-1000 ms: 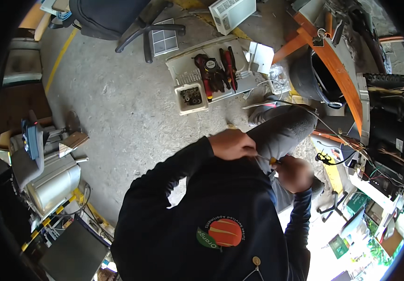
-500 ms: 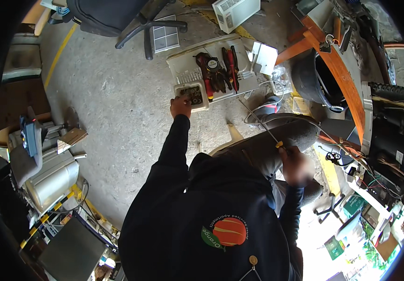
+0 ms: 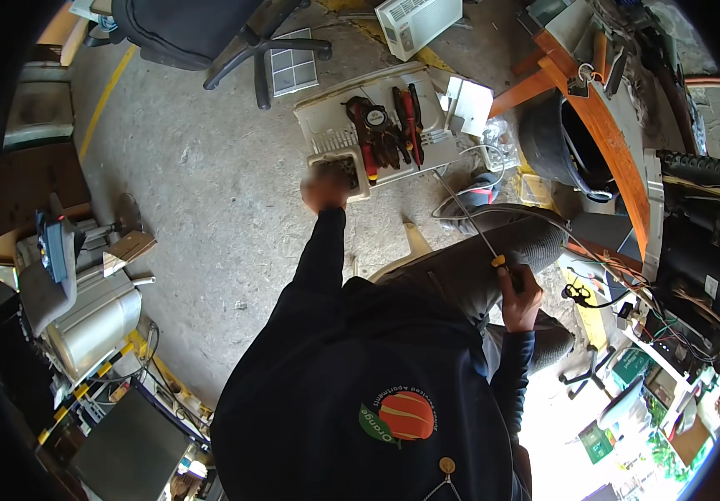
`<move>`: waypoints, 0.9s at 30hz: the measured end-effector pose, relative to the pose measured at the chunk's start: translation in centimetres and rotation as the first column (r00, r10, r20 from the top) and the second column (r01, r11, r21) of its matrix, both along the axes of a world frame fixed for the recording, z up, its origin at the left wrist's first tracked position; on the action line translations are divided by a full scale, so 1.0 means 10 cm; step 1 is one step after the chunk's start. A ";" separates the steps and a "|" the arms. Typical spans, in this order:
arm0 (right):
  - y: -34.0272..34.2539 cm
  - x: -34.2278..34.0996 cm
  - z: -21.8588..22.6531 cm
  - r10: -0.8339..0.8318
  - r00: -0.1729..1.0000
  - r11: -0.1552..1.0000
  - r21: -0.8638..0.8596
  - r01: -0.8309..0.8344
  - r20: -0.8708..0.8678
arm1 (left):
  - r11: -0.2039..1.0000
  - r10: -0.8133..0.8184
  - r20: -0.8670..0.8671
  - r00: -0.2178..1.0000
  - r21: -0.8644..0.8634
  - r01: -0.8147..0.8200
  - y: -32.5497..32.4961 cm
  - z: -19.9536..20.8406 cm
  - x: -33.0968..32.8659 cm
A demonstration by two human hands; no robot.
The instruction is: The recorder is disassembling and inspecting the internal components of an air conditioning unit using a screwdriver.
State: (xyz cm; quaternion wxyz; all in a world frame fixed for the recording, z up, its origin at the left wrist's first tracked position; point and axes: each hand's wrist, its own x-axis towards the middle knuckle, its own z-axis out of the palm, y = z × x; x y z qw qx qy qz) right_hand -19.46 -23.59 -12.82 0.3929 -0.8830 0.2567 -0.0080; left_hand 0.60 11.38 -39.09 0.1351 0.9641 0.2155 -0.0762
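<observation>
A long thin screwdriver [image 3: 474,219] with a yellow-and-black handle is held in my right hand [image 3: 522,299], its shaft slanting up and left over my leg. My left hand [image 3: 324,192] is at the near left side of a small pale tray [image 3: 363,192] of dark small parts. Motion smears its fingers, so what they grip, if anything, does not show. Behind the small tray lies a wide off-white panel [image 3: 316,122]. On it rest a round tape measure [image 3: 376,118], a red-and-black pair of pliers [image 3: 411,117] and other dark hand tools.
A white cable [image 3: 500,159] loops near my foot. To the right stand a black bucket [image 3: 548,138] and an orange-brown wooden frame [image 3: 606,125]. An office chair base [image 3: 272,46], a grid panel [image 3: 295,65] and a white appliance [image 3: 414,25] sit on the far floor.
My left hand has shifted slightly nearer and to the right at the small tray, and is now blurred. My right hand still holds the screwdriver, almost in the same place.
</observation>
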 end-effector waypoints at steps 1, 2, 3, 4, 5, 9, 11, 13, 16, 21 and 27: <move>0.00 0.00 0.01 -0.001 1.000 1.000 0.009 0.001 -0.019 | 1.000 0.007 0.003 1.000 0.000 -0.007 -0.01 0.00 0.00; 0.00 0.01 0.03 -0.002 0.999 1.000 0.018 0.003 -0.037 | 1.000 0.013 0.005 1.000 0.000 -0.013 -0.02 0.00 0.00; 0.00 0.01 0.03 -0.003 0.998 1.000 0.027 0.005 -0.056 | 1.000 0.018 0.008 1.000 -0.001 -0.018 -0.02 -0.01 0.01; 0.00 0.01 0.04 -0.005 0.997 0.999 0.036 0.008 -0.074 | 1.000 0.023 0.011 1.000 -0.001 -0.023 -0.03 -0.01 0.01; 0.01 0.01 0.03 -0.005 0.997 0.999 0.039 0.008 -0.073 | 1.000 0.023 0.011 1.000 0.001 -0.023 -0.01 -0.03 0.01; 0.03 0.02 -0.01 0.002 1.000 1.000 0.023 -0.003 0.025 | 0.999 -0.008 0.040 0.999 0.046 0.007 0.10 -0.16 -0.01; 0.02 0.01 -0.02 -0.009 1.000 1.000 0.023 0.009 0.023 | 1.000 0.008 0.040 0.999 -0.025 -0.007 0.10 -0.15 0.02; 0.01 0.00 -0.01 -0.022 1.000 0.999 0.024 0.021 0.019 | 0.985 0.050 0.035 0.998 -0.166 -0.044 0.09 -0.15 0.05; 0.00 0.00 0.00 -0.029 0.999 0.999 0.030 0.029 0.017 | 0.909 0.094 0.044 0.995 -0.412 -0.068 0.28 -0.33 0.10; 0.02 0.02 -0.02 -0.015 1.000 0.998 0.058 0.014 0.013 | 0.496 0.189 0.065 0.980 -0.868 -0.038 0.65 -0.61 0.03; 0.01 0.01 -0.03 -0.017 0.999 0.998 0.060 0.015 0.031 | 0.321 0.219 0.115 0.969 -0.946 0.040 0.52 -0.43 -0.01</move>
